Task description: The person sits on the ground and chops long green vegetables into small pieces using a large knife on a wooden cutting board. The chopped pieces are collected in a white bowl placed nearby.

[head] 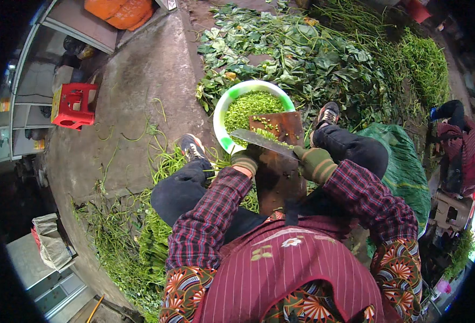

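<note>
My right hand (pixel 317 164), in a striped knit glove, grips a knife (pixel 263 143) with a broad metal blade; its handle is hidden in the fist. The blade lies across a long wooden board (pixel 280 175) between my legs. My gloved left hand (pixel 245 160) is at the board's left edge, closed around a bunch of green stems (pixel 218 165) that trails out to the left. Its fingertips are partly hidden behind the blade. Cut pieces of stem (pixel 267 134) lie on the board beyond the knife. The board's far end overlaps a white-and-green basin (pixel 220 117) heaped with chopped green stems (pixel 243 108).
Cut leaves (pixel 302 60) spread over the ground ahead. Piles of stems lie left (pixel 152 246) and far right (pixel 425 68). A green woven sack (pixel 403 157) is beside my right leg. A red plastic stool (pixel 74 107) stands left. Another person (pixel 461 149) is at the right.
</note>
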### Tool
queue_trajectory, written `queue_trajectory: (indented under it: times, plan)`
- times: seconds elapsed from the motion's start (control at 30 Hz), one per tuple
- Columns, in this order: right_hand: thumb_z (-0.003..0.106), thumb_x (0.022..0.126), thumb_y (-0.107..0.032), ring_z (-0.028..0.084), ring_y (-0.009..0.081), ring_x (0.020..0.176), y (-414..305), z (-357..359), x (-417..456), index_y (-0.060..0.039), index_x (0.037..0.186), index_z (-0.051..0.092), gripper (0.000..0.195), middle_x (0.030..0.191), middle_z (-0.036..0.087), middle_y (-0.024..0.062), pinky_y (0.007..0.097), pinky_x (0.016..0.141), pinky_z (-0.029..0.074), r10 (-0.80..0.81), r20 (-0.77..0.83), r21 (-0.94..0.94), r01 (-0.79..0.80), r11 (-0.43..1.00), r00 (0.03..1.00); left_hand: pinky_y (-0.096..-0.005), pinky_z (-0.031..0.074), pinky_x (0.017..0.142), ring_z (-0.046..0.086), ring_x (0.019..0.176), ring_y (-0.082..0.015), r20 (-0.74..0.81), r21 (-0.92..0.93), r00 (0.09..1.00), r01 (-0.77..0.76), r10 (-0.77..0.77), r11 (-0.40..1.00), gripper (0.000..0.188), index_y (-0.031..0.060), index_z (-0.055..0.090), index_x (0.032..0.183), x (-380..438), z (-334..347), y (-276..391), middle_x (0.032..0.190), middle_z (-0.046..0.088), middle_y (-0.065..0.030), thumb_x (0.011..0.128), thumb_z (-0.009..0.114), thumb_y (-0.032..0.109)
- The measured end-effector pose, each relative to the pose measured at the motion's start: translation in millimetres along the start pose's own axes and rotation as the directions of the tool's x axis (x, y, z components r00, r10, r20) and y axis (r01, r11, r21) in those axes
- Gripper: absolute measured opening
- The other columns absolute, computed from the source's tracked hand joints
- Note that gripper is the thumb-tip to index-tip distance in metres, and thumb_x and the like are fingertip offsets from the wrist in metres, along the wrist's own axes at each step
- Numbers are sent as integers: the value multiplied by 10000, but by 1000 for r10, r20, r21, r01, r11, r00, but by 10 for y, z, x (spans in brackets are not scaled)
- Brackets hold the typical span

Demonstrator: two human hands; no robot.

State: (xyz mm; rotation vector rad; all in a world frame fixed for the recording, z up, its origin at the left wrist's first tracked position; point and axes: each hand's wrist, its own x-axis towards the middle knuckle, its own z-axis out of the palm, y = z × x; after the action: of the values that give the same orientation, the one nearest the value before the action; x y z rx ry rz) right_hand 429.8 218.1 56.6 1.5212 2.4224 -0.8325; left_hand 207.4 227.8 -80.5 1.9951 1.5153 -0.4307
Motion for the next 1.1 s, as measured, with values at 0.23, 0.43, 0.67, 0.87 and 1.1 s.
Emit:
queue_trajectory:
  times: [0.23,0.43,0.67,0.87,1.1]
  plan:
    - [538,667,-142,559,339,635,-38,-21,34,-80,876,429,244,646,548,144,424,530,422,18,-7,12,-18,1000,1000,-414,451,709,563,896,-281,80,151,996,-49,37,987,301,120,584,989,-64,-29,18,1018,565,-116,812,400,280]
    - [537,676,-147,560,343,639,-1,194,156,-69,930,412,294,670,557,159,433,537,419,93,55,-20,-92,996,994,-409,457,707,568,895,-258,92,178,996,-29,13,984,281,120,601,978,-271,-301,212,995,584,-90,800,415,235]
    - [560,683,-204,556,358,659,3,408,429,-55,987,387,380,672,550,173,439,562,424,72,47,36,-74,997,996,-422,441,743,560,903,-279,321,262,947,-91,2,961,283,79,614,943,-285,-447,253,994,576,-130,794,408,203]
    - [561,660,-166,561,351,690,-132,59,788,-54,877,481,257,730,567,169,433,591,434,31,76,50,-35,998,997,-411,440,724,549,896,-308,178,86,984,-8,-8,996,303,37,585,942,-122,-268,72,962,568,-182,794,415,238]
    - [546,654,-110,559,352,672,-67,-59,284,-64,891,464,255,697,561,171,427,561,427,4,35,19,-5,1000,999,-407,421,783,534,932,-313,179,21,965,193,-194,981,321,40,586,961,-284,-607,371,999,555,-178,806,403,253]
